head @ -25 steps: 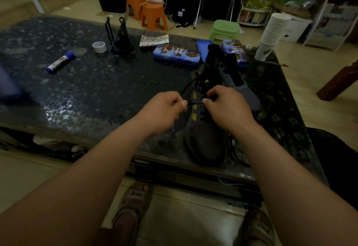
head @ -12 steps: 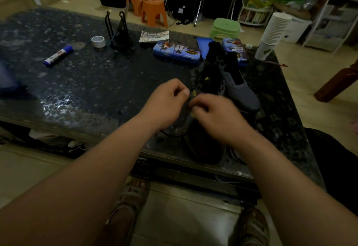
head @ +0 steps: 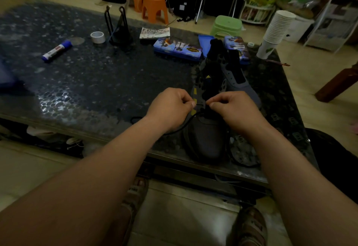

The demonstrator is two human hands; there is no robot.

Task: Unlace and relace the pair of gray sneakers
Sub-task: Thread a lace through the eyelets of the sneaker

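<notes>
Left hand (head: pixel 170 108) and right hand (head: pixel 232 108) fingers (head: pixel 188 103) pinch the black lace (head: pixel 199 105) between them; dim light could let it slip or thread the sneaker (head: pixel 205 141) wrongly.

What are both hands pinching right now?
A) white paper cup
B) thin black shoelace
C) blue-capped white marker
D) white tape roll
B: the left hand and right hand each pinch the thin black shoelace over the near dark gray sneaker. The white tape roll and blue-capped white marker lie untouched at the far left of the table.
</notes>
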